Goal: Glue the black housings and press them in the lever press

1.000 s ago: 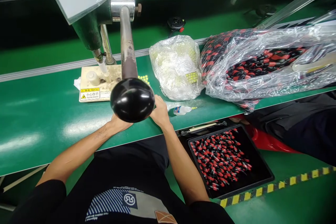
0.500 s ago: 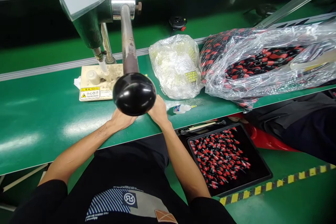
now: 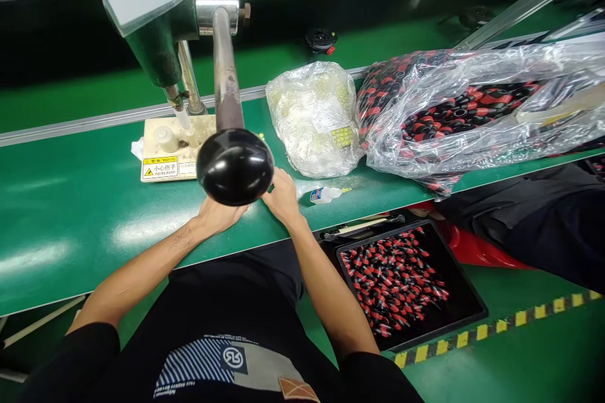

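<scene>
With the black knob (image 3: 235, 167) hiding the fingers of your left hand (image 3: 220, 214) and right hand (image 3: 282, 198), I cannot tell whether they pinch anything, but a sideways swing of the right could knock the small bottle (image 3: 324, 195) lying just beside it on the green bench (image 3: 94, 208).

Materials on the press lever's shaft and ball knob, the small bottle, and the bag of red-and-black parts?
Ball knob: glossy black, probably plastic; sharp reflections, but lacquered metal possible.
Lever shaft: metal, likely steel; grey sheen, brownish worn patches.
Small bottle: whitish, probably plastic; smooth pale body.
Bag: clear, thin plastic film; shiny wrinkles, contents showing through.
</scene>
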`<state>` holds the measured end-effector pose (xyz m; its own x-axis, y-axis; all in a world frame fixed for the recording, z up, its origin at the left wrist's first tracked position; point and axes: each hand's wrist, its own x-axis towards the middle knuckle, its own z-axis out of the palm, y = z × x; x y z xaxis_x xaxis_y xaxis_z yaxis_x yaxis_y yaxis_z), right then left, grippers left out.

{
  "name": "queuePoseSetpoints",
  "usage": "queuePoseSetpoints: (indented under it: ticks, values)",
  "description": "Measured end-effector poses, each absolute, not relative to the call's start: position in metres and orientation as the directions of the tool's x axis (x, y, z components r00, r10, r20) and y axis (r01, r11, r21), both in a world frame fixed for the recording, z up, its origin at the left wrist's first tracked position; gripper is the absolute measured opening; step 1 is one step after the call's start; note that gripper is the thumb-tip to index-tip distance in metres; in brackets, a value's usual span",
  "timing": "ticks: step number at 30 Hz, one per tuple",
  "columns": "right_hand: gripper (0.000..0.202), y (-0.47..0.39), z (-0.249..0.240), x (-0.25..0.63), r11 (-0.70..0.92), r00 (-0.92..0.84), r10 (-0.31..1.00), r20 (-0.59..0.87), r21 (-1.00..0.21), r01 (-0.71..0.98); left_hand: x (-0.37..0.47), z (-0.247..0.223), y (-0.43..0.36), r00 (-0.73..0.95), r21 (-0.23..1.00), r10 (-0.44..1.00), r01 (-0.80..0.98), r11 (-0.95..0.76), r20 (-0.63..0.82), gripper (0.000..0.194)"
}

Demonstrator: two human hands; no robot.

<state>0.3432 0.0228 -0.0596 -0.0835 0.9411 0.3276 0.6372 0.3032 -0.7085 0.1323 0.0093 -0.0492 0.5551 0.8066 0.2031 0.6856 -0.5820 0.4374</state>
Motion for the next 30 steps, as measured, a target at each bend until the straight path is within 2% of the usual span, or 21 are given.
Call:
queuePoseSetpoints:
  ticks: [14, 21, 24, 27, 29, 30]
  values:
    - [0.018, 0.019, -0.053, 0.348, 0.269, -0.074, 0.957, 0.280, -0.765, 0.586, 0.128, -0.051, 0.007, 0.558, 0.450, 0.806, 0.679, -0.580, 0.197, 0.083]
    - [0.016, 0.018, -0.050, 0.346, 0.273, -0.056, 0.955, 0.291, -0.789, 0.550, 0.129, -0.045, 0.009, 0.552, 0.450, 0.805, 0.676, -0.584, 0.217, 0.070]
    - [0.015, 0.020, -0.050, 0.346, 0.282, -0.045, 0.951, 0.305, -0.801, 0.527, 0.129, -0.035, 0.005, 0.539, 0.414, 0.783, 0.664, -0.622, 0.312, 0.045]
    - [0.016, 0.020, -0.049, 0.347, 0.294, -0.019, 0.944, 0.329, -0.815, 0.499, 0.115, -0.021, 0.003, 0.484, 0.370, 0.691, 0.601, -0.709, 0.538, 0.016]
    - [0.018, 0.017, -0.046, 0.343, 0.296, 0.025, 0.936, 0.351, -0.823, 0.485, 0.094, -0.012, 0.010, 0.318, 0.358, 0.628, 0.604, -0.712, 0.710, 0.019]
    - [0.019, 0.015, -0.045, 0.338, 0.290, 0.038, 0.937, 0.347, -0.833, 0.472, 0.080, -0.007, 0.017, 0.193, 0.394, 0.628, 0.633, -0.667, 0.753, 0.022]
